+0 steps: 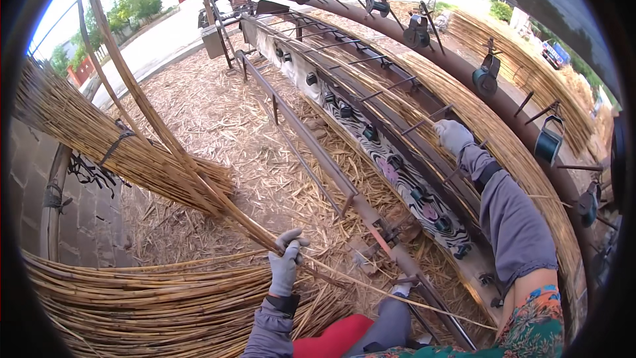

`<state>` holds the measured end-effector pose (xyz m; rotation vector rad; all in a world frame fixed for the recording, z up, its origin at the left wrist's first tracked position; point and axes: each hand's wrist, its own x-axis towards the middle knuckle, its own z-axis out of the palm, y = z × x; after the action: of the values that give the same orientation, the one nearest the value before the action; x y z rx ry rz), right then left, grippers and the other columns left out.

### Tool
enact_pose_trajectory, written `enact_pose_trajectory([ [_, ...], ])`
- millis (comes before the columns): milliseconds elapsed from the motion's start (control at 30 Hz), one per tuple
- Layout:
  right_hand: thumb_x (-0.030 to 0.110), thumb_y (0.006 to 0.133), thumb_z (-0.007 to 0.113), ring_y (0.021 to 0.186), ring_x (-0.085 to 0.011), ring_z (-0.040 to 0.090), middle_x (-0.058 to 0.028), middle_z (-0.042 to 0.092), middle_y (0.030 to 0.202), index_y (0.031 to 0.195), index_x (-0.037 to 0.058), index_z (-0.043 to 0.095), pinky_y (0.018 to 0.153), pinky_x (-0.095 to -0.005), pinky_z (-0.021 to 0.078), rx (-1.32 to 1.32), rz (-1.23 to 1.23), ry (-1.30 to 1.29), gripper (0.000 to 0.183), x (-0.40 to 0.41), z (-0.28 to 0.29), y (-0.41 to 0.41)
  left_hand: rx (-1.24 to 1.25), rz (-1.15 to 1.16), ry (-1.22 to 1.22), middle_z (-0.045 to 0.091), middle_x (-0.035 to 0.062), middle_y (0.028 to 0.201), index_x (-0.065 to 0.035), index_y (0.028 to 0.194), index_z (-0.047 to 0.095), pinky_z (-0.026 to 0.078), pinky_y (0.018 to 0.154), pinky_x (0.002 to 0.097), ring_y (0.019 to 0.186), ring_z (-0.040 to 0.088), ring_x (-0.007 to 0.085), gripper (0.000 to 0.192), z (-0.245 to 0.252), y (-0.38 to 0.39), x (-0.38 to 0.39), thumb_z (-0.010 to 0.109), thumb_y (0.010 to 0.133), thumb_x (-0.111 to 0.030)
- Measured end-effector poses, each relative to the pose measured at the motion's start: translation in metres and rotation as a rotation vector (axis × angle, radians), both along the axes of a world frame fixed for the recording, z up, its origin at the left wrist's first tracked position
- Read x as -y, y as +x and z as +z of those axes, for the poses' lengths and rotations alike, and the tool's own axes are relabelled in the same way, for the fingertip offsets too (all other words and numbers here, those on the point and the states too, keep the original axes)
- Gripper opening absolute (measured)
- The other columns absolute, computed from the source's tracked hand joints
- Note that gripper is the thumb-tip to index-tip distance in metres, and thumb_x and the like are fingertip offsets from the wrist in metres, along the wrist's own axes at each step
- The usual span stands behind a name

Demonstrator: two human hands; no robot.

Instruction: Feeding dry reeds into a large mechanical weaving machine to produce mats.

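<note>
My left hand (284, 267), in a grey glove, grips a few long reed stalks (174, 141) that rise to the upper left. One thinner stalk (377, 286) slants from near that hand towards the lower right. At the right, my gloved right hand (453, 136) is curled over thin reeds (385, 90) lying along a long metal weaving frame (377, 122). Short crossbars (373, 95) divide this frame. Just beyond the right hand, a woven reed mat (502, 156) curves along the frame. What lies beneath the right fingers is hidden.
Wire spools (486, 79) hang along a thick brown pipe (459, 59) on the right. A metal rail (308, 134) runs between my hands. Tied reeds (114, 134) lean at left; loose reeds (149, 303) lie below. Reed scraps (198, 94) cover the ground.
</note>
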<state>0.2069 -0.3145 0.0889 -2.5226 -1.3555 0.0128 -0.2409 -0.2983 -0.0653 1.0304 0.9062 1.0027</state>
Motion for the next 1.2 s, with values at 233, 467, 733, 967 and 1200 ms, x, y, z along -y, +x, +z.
enact_pose_trajectory([
  [233,0.028,0.089,0.053,0.089,-0.0342,0.061,-0.0171,0.065,0.09,0.098,0.0088,0.063,0.076,-0.0444,0.0464,0.063,0.049,0.066,0.023,0.017,0.004,-0.014,0.041,-0.009,0.001,0.066,0.0073,0.085,-0.0001,0.112,0.057,0.038,0.048,0.015,0.052,0.045,0.0027,0.024,0.001,0.002,0.01,0.049,0.089,-0.003],
  [467,0.023,0.09,0.053,0.085,-0.0357,0.06,-0.0164,0.062,0.087,0.095,0.0077,0.059,0.072,-0.0442,0.0467,0.265,0.155,0.183,0.017,0.039,0.011,-0.037,0.068,-0.003,0.006,0.066,0.0069,0.085,-0.0004,0.111,0.058,0.038,0.049,0.0152,0.052,0.045,0.0026,0.024,0.0,-0.006,0.014,0.05,0.089,-0.003],
  [733,0.025,0.088,0.056,0.088,-0.0357,0.06,-0.0175,0.063,0.093,0.098,0.0084,0.059,0.074,-0.0448,0.0468,0.251,0.103,0.235,0.019,-0.01,0.027,-0.032,0.061,0.005,-0.004,0.066,0.0066,0.084,-0.001,0.112,0.058,0.038,0.048,0.0157,0.053,0.045,0.0029,0.024,0.005,-0.013,0.018,0.049,0.089,-0.003],
  [967,0.036,0.085,0.062,0.118,-0.0336,0.048,-0.0178,0.051,0.126,0.131,0.0079,0.044,0.097,-0.0401,0.0395,0.356,0.057,0.136,0.057,-0.085,0.011,0.035,0.052,-0.058,-0.021,0.066,0.0077,0.086,0.0008,0.112,0.057,0.039,0.048,0.0158,0.053,0.046,0.0032,0.024,0.007,0.021,0.02,0.049,0.089,-0.003],
  [1200,0.038,0.084,0.062,0.113,-0.0306,0.054,-0.0179,0.055,0.122,0.132,0.0075,0.043,0.093,-0.0382,0.0424,0.301,-0.116,-0.084,0.06,0.017,-0.02,0.046,0.037,-0.059,-0.015,0.066,0.0075,0.086,-0.0002,0.113,0.057,0.038,0.049,0.0158,0.053,0.045,0.003,0.024,0.009,0.021,0.015,0.05,0.089,-0.004],
])
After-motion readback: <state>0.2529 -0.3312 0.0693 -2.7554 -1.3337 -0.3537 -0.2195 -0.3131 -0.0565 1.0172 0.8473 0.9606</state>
